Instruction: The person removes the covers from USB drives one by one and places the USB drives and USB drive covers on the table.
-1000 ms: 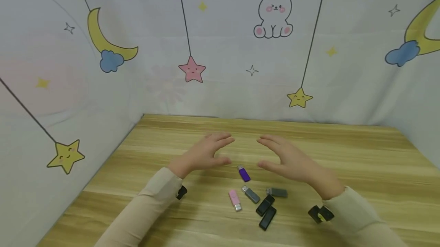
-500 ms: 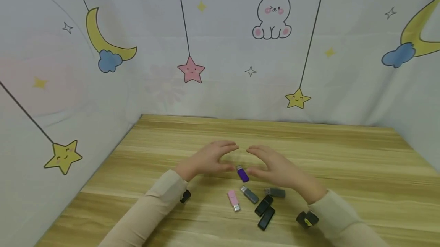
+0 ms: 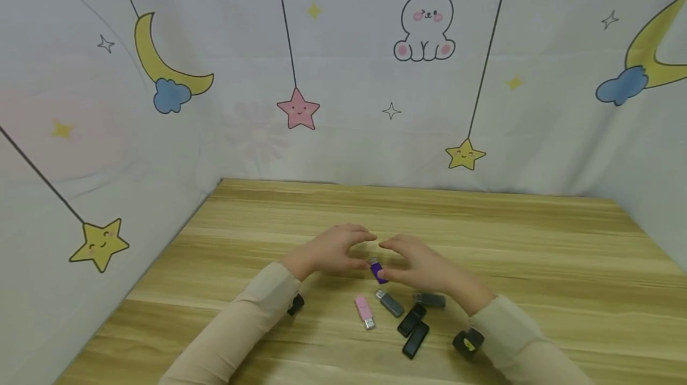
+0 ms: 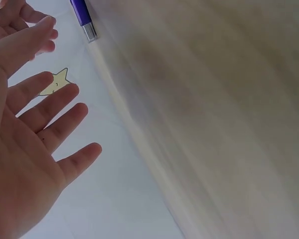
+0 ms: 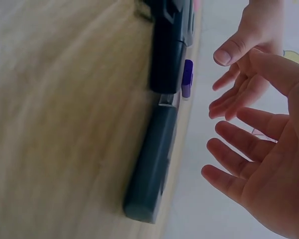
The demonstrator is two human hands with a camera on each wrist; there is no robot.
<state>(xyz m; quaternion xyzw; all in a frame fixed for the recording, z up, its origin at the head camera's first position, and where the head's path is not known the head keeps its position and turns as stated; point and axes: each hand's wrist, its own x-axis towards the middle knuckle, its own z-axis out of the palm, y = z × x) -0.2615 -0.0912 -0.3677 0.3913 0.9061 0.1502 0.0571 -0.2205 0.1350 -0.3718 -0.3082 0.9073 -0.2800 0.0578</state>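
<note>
My left hand (image 3: 334,251) hovers over the table just left of a purple USB stick (image 3: 377,272), fingers extended and slightly bent. Across from it, my right hand (image 3: 424,263) is held the same way, its thumb overlapping the purple stick in the head view. Both wrist views show the palms facing inward with nothing held. Nearer lie a pink USB stick (image 3: 365,313), a grey one (image 3: 389,303) and a second grey one (image 3: 429,300) beside the right wrist. Two black sticks, an upper one (image 3: 412,320) and a lower one (image 3: 415,340), lie close together.
The wood-grain table (image 3: 268,206) reaches back to a white cloth backdrop (image 3: 349,146) printed with stars, moons and a rabbit. Black wrist-worn devices show under both sleeves, the right one (image 3: 468,342) close to the tabletop.
Both hands have moved toward each other and somewhat nearer and lower, narrowing the gap between their fingertips. The USB sticks have stayed in place.
</note>
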